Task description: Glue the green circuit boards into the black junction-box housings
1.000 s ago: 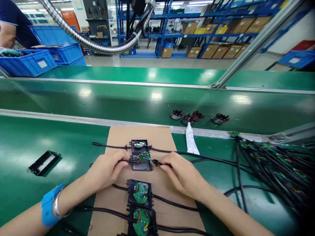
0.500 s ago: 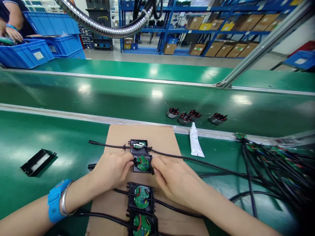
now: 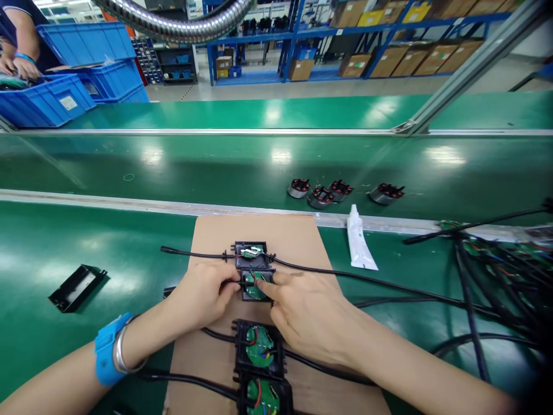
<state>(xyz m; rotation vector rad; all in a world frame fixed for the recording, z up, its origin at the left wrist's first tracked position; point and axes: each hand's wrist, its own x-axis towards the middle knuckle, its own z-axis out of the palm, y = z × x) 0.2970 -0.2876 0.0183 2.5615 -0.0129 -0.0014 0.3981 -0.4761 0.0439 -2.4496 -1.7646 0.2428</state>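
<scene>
Several black plastic housings with green circuit boards stand in a column on a cardboard sheet (image 3: 216, 233). My left hand (image 3: 207, 294) is closed, thumb and forefinger pinching a thin black cable at the left end of the second housing (image 3: 244, 295). My right hand (image 3: 309, 308) reaches in from the right, its index finger stretched onto that housing's circuit board (image 3: 254, 286), beside a red wire. Its other fingers are bent near the housing's right edge. Behind lies the top housing (image 3: 252, 261), with cables out both sides. Nearer me are a third housing (image 3: 239, 360) and a fourth (image 3: 287, 397).
An empty black housing (image 3: 78, 288) lies at left. A white tube (image 3: 360, 242) and several motor-like round parts (image 3: 321, 197) lie behind, at right. Black cables (image 3: 470, 305) are heaped on the right. Blue bins (image 3: 47, 101) and a co-worker's hands (image 3: 26, 66) are at far left.
My right index finger has moved from the housing's right edge onto its circuit board. My left hand stays at the left end. The view has shifted slightly.
</scene>
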